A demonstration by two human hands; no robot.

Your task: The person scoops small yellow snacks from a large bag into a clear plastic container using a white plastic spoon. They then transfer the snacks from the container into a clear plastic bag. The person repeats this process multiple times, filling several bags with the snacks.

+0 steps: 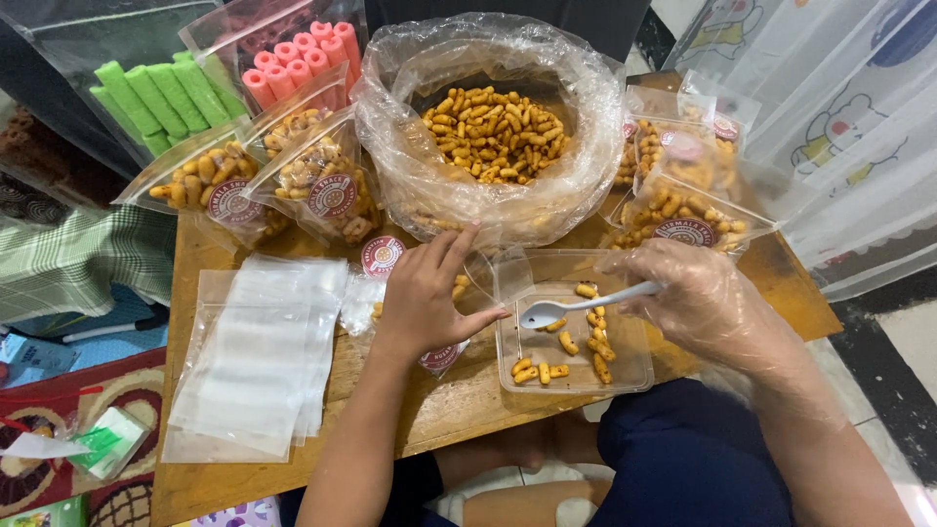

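Note:
My right hand, in a thin clear plastic glove, grips a white plastic spoon whose bowl hovers over a clear rectangular plastic tray. Several orange-brown snack sticks lie scattered in the tray. My bare left hand rests on the wooden table at the tray's left edge, fingers apart, covering a small clear bag with a round red sticker. Just behind the tray stands a big clear plastic bag filled with the same snacks.
A stack of empty clear zip bags lies at the left. Filled, stickered snack bags sit at the back left and right. Bags of green and pink rolls lie behind. A patterned rug is at the lower left.

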